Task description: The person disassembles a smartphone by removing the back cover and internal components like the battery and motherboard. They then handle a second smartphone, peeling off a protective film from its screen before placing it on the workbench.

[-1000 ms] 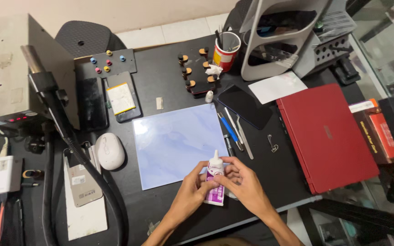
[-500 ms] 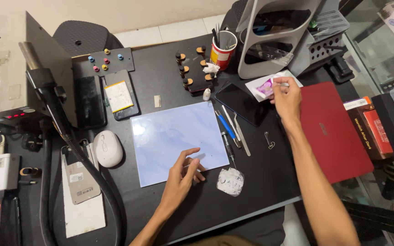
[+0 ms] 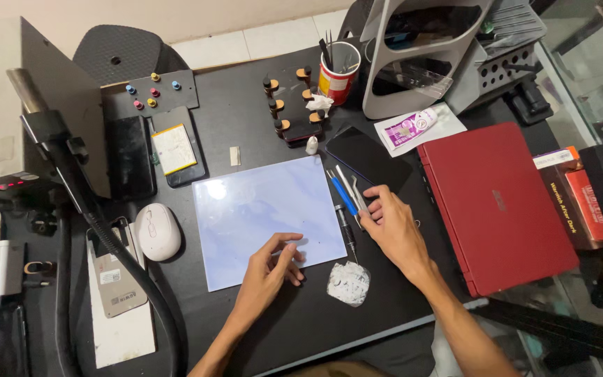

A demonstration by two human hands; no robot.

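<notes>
Right hand (image 3: 393, 230) back from the laptop (image 3: 500, 202), now open, fingers on tweezers (image 3: 354, 188); left hand (image 3: 270, 269) open, empty, resting on blue mat (image 3: 259, 209).

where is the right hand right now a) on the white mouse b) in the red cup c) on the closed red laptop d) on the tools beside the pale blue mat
d: the right hand lies with its fingertips on the tweezers and blue-handled tool lined up along the right edge of the pale blue mat, apart from the red laptop, while the left hand rests on the mat's lower edge.
</notes>
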